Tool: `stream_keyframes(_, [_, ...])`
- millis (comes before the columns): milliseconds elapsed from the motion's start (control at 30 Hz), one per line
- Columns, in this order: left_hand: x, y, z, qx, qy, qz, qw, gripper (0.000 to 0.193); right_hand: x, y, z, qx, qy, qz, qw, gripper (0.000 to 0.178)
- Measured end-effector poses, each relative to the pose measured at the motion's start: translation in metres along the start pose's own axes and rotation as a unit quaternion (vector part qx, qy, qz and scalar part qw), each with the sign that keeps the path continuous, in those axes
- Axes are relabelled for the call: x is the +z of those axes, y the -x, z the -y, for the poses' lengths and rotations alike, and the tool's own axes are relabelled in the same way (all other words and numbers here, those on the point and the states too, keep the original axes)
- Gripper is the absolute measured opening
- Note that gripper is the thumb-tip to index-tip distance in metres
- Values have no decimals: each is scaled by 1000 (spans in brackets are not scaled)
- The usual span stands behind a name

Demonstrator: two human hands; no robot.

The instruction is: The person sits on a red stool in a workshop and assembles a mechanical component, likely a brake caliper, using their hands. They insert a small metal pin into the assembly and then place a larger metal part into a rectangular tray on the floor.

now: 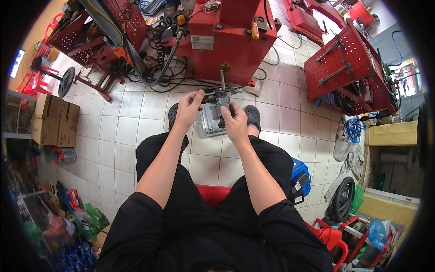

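Between my knees, a grey metal mechanical assembly (220,97) with an upright shaft stands over a shallow metal tray (212,132) on the floor. My right hand (235,123) grips its right side, the thumb pressed on the metal and the fingers curled behind. At its left end is my left hand (187,110), with thumb and fingers closed in a pinch. What those fingertips hold is too small and dark to make out. The lower part of the assembly is partly hidden by my right hand.
A red machine (226,50) with hoses and cables stands just ahead. Red perforated benches are at left and right, one here (337,68). Cardboard boxes (56,120) sit at left; a blue case (301,181) and a steering wheel (343,198) lie at right.
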State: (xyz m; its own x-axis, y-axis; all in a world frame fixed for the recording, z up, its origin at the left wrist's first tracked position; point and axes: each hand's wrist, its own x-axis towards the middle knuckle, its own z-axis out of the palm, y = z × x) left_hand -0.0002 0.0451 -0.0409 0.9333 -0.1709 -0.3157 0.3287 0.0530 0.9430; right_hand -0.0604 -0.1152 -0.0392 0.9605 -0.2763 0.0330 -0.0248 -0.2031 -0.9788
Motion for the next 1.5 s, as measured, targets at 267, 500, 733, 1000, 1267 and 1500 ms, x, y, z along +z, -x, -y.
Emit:
stream_keyframes(267, [2, 2, -2, 55, 25, -18, 998, 32, 0, 1, 0, 12, 6, 4, 1000, 41])
stream_keyframes(500, [13, 6, 0, 180, 11, -8, 984, 36, -1, -1, -1, 34, -18, -2, 999, 42])
stream_keyframes(733, [-2, 0, 3, 39, -46, 14, 998, 31, 0, 1, 4, -8, 23, -8, 1000, 42])
stream_keyframes(1000, [2, 0, 4, 28, 19, -54, 998, 29, 0, -1, -3, 10, -3, 1, 1000, 43])
stream_keyframes(1267, [6, 3, 1, 100, 64, -27, 993, 32, -3, -2, -8, 9, 5, 1, 1000, 43])
stream_keyframes(1500, [8, 5, 1, 138, 49, 18, 989, 29, 0, 2, 3, 2, 7, -9, 1000, 43])
